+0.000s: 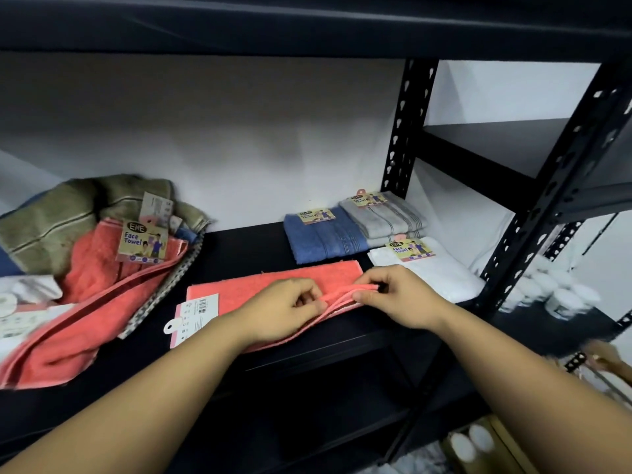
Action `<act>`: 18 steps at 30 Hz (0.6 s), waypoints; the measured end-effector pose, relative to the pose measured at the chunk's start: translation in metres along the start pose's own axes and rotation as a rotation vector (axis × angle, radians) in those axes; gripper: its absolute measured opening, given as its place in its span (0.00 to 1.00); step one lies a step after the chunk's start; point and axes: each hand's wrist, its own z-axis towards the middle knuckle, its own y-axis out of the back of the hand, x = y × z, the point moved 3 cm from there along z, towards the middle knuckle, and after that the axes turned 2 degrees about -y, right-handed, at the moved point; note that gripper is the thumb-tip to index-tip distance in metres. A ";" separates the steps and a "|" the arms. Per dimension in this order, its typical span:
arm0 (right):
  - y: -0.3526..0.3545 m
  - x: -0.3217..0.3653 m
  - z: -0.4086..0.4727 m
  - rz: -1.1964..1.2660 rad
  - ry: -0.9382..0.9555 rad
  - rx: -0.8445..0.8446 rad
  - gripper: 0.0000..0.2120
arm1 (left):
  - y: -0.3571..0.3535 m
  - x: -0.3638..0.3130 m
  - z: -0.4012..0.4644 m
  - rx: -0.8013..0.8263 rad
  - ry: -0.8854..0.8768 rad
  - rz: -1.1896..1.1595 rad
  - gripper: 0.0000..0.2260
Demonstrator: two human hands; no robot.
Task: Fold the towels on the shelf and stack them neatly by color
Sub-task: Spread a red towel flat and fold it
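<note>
The left hand [280,311] curls its fingers tightly, thumb and forefinger pinching the raised hem of a coral-pink terry face towel [273,285] that lies half folded on the black metal shelf [239,248]. The right hand [398,295] meets it from the other side, its fingers also closed narrowly on the same doubled edge, just beside the left fingertips. The towel spreads flat under and behind both hands, its white and pink paper tag [191,314] lying off its left end.

Behind the hands, near the back wall, rest a folded blue towel [319,237] and, just to its right, a small stack of folded grey striped towels [386,217]. In front of the grey stack lies a folded white towel [434,271], close to the right hand.

To the left, well apart, sits a loose heap: a second coral towel [85,302] with a "Face Towel" card, an olive-green striped towel [51,220] behind it and a checked cloth edge [160,292] beside it.
</note>
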 end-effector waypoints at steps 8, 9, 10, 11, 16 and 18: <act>-0.004 -0.006 0.002 0.072 -0.074 -0.005 0.04 | -0.006 -0.020 0.010 -0.112 -0.152 0.135 0.15; -0.005 -0.006 0.002 0.074 -0.068 -0.002 0.04 | -0.006 -0.024 0.013 -0.119 -0.164 0.123 0.13; -0.005 -0.007 0.001 0.075 -0.058 -0.005 0.04 | -0.007 -0.027 0.017 -0.124 -0.179 0.113 0.11; -0.005 -0.008 0.000 0.066 -0.047 -0.025 0.05 | -0.008 -0.029 0.021 -0.123 -0.189 0.107 0.09; -0.003 -0.008 -0.025 -0.097 0.003 -0.350 0.12 | -0.018 -0.030 0.030 -0.111 -0.190 0.085 0.14; -0.009 -0.009 -0.036 -0.165 0.048 -0.337 0.10 | -0.023 -0.032 0.030 -0.106 -0.225 0.111 0.13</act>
